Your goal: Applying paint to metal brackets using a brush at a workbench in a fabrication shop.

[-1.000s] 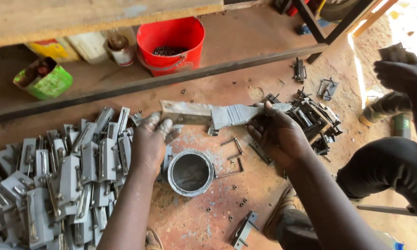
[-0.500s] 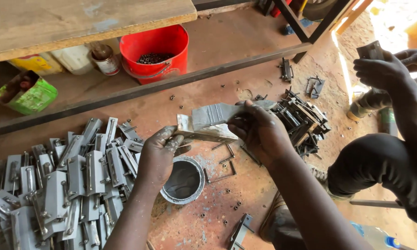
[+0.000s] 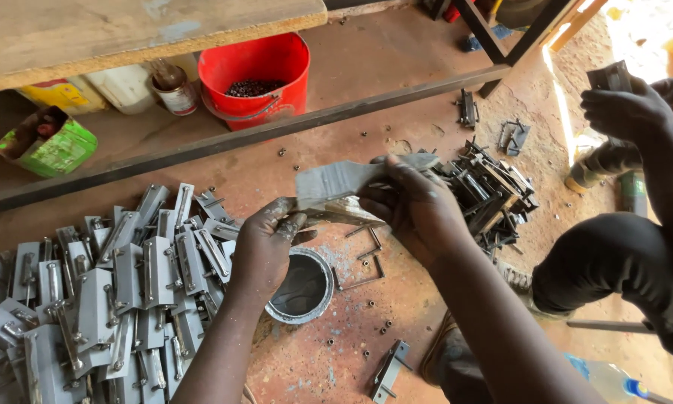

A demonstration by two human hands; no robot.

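Hands at frame centre: right hand [image 3: 415, 206] grips a grey metal plate [image 3: 336, 179] above the tin can [image 3: 300, 286]; left hand [image 3: 265, 243] pinches its lower edge; sharp edges could cut fingers.

Both hands, the left hand [image 3: 265, 243] and right hand [image 3: 415, 206], grip a flat grey metal plate [image 3: 336, 182] above an open tin can [image 3: 301, 286], beside a heap of grey metal latches [image 3: 105, 284] on the floor.
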